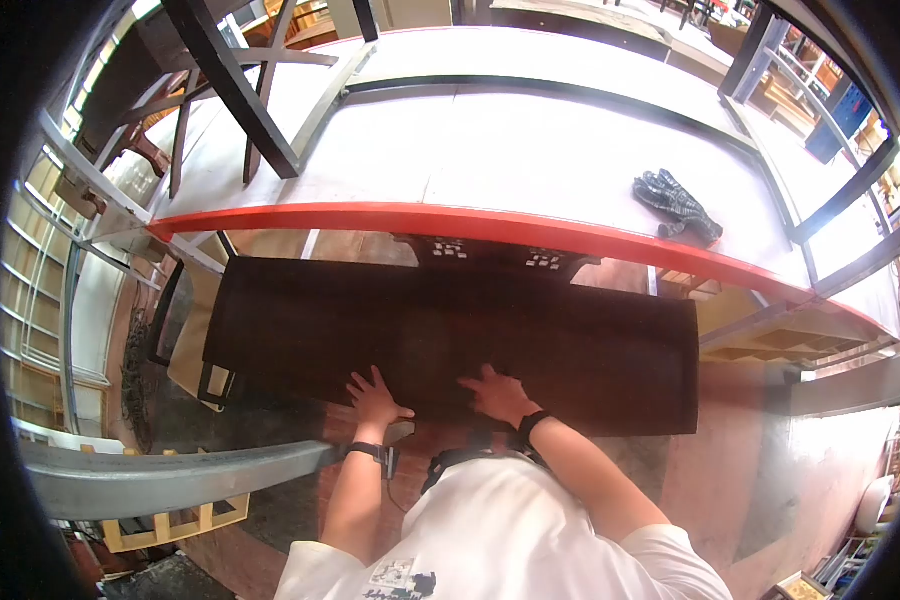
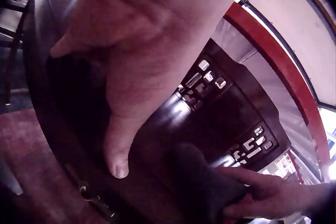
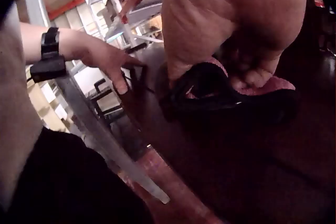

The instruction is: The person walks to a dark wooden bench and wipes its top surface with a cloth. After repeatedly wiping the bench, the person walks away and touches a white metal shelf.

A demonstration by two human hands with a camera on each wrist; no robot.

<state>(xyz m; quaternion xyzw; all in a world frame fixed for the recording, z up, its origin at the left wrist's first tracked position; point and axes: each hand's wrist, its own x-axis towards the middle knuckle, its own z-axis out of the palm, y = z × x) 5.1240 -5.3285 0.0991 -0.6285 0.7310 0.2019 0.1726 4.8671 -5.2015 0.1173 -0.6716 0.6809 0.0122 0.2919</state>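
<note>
A wide, dark brown wooden panel (image 1: pixel 450 320) lies in front of the person, with cut-out patterns at its far side. The left hand (image 1: pixel 375 403) rests spread near the panel's close edge; in the left wrist view this hand (image 2: pixel 142 50) has its thumb extended on the dark surface. To its right, the right hand (image 1: pixel 502 396) is on the panel. In the right wrist view the right hand (image 3: pixel 231 24) has its fingers curled into a folded black piece (image 3: pixel 252 103) with a pink inner side, gripping it against the panel. Its material is unclear.
Beyond the panel runs a red-edged white table (image 1: pixel 530 150) with a black glove (image 1: pixel 677 205) on it and a dark X-shaped frame (image 1: pixel 235 90) at left. A grey metal bar (image 1: pixel 180 482) passes close to the left forearm. Wooden racks stand at both sides.
</note>
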